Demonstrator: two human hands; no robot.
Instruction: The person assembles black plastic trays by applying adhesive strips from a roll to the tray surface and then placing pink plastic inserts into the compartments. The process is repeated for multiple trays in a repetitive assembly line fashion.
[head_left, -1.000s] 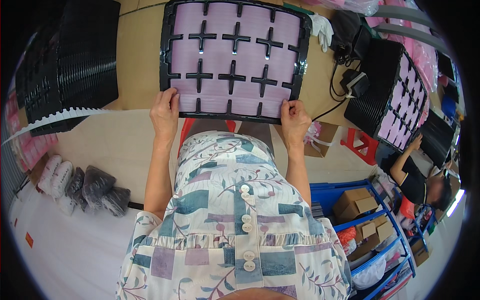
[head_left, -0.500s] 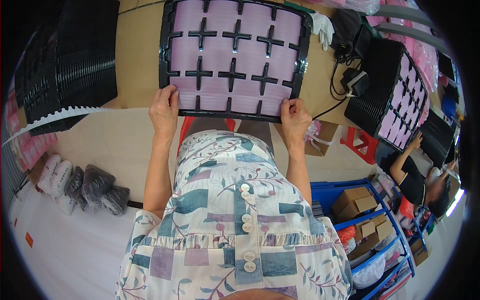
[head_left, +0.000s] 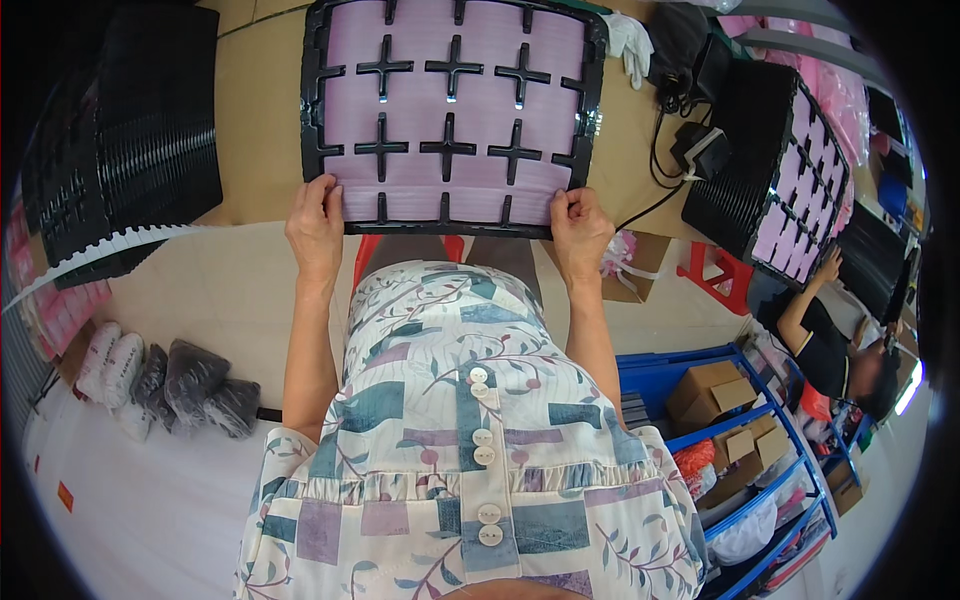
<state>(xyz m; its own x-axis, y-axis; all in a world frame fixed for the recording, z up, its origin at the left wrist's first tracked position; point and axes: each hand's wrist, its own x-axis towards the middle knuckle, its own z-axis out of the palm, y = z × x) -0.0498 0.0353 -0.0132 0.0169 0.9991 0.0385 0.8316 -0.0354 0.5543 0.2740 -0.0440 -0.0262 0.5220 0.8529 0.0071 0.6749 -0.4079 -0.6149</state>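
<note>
Left hand (head_left: 316, 228): was closed over the near left corner of the tray, thumb laid on the upper face, fingers curled under the rim.
Right hand (head_left: 579, 232): was closed over the near right corner in the same way, thumb on top, the rest of the fingers hidden beneath.
Tray (head_left: 455, 112): a black moulded tray was seen lying flat on the brown tabletop (head_left: 255, 140), its near edge overhanging the table edge toward the person; its compartments were filled with pale pink sheets, parted by black cross-shaped ribs.
Left of tray: a tall stack of empty black trays (head_left: 120, 150) was set well apart from the held one.
Right of tray: another filled tray stack (head_left: 785, 170) was tilted on the table, with a black cable and adapter (head_left: 700, 150) between.
Floor: dark and light bagged bundles (head_left: 165, 385) were laid at the left; blue shelving with cardboard boxes (head_left: 725, 420) was seen at the right.
Background: a seated co-worker's arm (head_left: 805, 300) was stretched toward the tilted stack.
</note>
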